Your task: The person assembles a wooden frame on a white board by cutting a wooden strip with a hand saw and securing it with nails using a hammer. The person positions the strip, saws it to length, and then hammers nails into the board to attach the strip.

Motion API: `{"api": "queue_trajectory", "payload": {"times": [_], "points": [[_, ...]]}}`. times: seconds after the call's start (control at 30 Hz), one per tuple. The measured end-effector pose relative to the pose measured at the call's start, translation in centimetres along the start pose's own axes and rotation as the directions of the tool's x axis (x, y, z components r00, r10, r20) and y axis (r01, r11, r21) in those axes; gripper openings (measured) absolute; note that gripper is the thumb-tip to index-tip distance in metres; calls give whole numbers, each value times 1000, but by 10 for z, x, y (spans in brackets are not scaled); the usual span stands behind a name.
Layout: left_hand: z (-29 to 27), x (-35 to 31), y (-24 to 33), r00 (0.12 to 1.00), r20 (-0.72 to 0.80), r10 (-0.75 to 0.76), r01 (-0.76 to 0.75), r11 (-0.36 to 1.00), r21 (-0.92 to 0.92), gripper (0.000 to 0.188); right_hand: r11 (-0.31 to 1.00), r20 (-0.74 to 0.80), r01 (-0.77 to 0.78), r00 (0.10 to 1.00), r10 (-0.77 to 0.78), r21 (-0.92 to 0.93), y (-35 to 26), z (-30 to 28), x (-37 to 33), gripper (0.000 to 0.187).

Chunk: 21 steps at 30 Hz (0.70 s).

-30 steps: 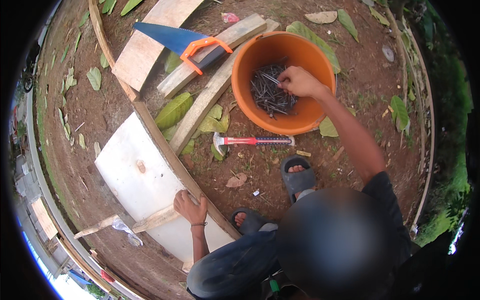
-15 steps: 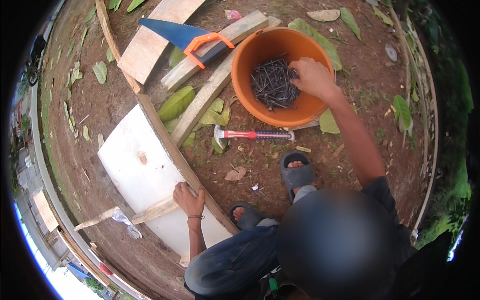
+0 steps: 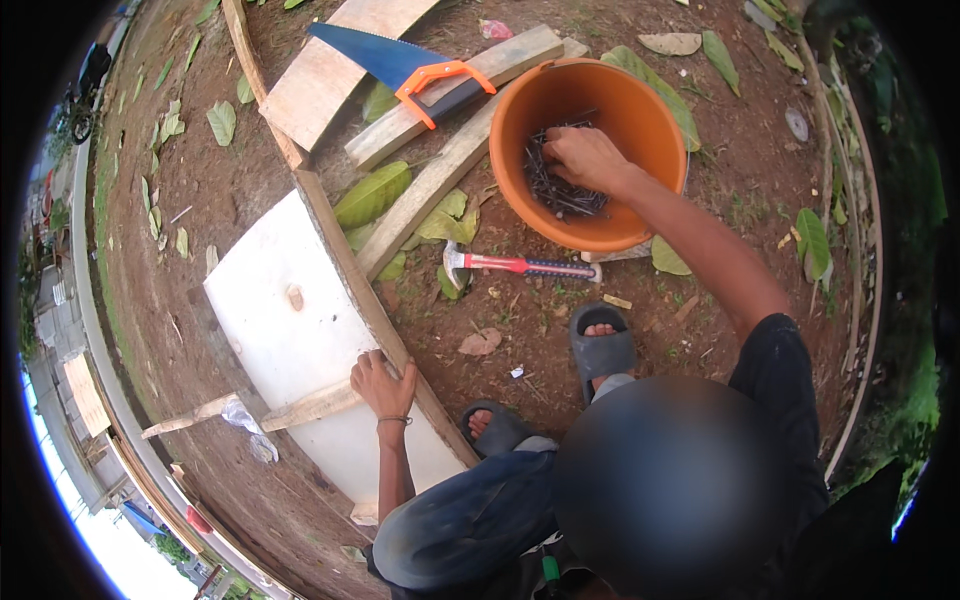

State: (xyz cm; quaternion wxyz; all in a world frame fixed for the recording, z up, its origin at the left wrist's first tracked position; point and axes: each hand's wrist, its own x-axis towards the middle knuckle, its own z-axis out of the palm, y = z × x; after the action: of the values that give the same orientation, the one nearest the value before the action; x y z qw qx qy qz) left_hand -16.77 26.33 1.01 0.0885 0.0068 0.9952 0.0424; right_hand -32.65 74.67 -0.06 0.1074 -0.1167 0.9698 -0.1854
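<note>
My right hand (image 3: 586,160) reaches into an orange bucket (image 3: 640,110), its fingers bent and closed among a pile of dark nails (image 3: 570,199). The palm and fingertips are partly hidden, so how many nails they grip does not show. My left hand (image 3: 384,388) is closed on a wooden frame (image 3: 350,293), where a short crosspiece (image 3: 311,408) meets the long rail. A white panel (image 3: 270,285) lies against this frame. Between the bucket and my feet, a claw hammer (image 3: 522,266) with a red and blue handle lies on the ground.
Beyond the frame, a handsaw (image 3: 385,60) with an orange and black handle rests across wooden beams (image 3: 450,95) and a plywood board (image 3: 318,92). Large leaves (image 3: 372,195) litter the brown soil. My sandalled feet (image 3: 604,350) stand near the hammer. Clear plastic (image 3: 249,428) lies by the crosspiece.
My right hand has gone deeper into the bucket, moving left and down onto the nails. My left hand stays on the frame. The whole view has shifted slightly.
</note>
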Motion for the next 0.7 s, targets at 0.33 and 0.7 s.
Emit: {"api": "queue_trajectory", "payload": {"times": [0.33,0.7], "points": [[4,10,6,988,40,-148,148,989,5,42,387,-305,36,684,662,921,24,-57,-27,19],[-46,-21,-16,970,121,211,-170,943,-285,96,179,323,-327,945,56,928,-184,52,-105,15]]}}
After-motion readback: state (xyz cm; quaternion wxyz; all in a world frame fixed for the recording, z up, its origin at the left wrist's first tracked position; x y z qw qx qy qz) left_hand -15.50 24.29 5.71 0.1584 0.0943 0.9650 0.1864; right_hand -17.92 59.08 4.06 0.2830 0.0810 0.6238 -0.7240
